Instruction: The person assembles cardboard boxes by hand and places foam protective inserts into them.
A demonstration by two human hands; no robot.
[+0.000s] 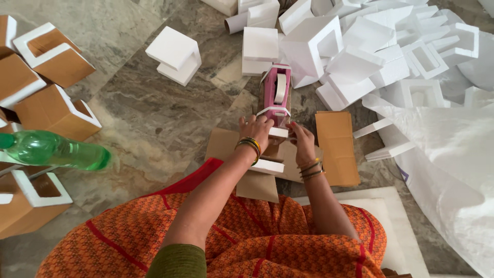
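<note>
The pink box (276, 95) stands on the stone floor (154, 113) directly ahead of the seated person and serves as the reference point. It is an open-sided carton with a white roll visible inside, and it is capped at its far and near ends by white foam pieces. The left hand (256, 128) grips the near left corner of the box, fingers curled closed over the lower foam cap (278, 132). The right hand (301, 138) holds the near right corner, fingers likewise closed against the cap and the box side. Both wrists carry bangles. Beneath and just nearer than the box lies flattened cardboard (337, 146), one flap extending to the right of it, with a second foam block (267, 166) resting on the sheet below the left wrist. Beyond and to the right of the box is a heap of foam pieces (370, 51); one separate foam piece (175, 54) lies to the far left of it. Further right, a white sack (453, 154) covers the floor. Well to the left of the box stand several brown cartons (56, 113) fitted with foam corners, and a green bottle (51, 150) lies on its side across them. The person's orange patterned garment fills the near foreground.
</note>
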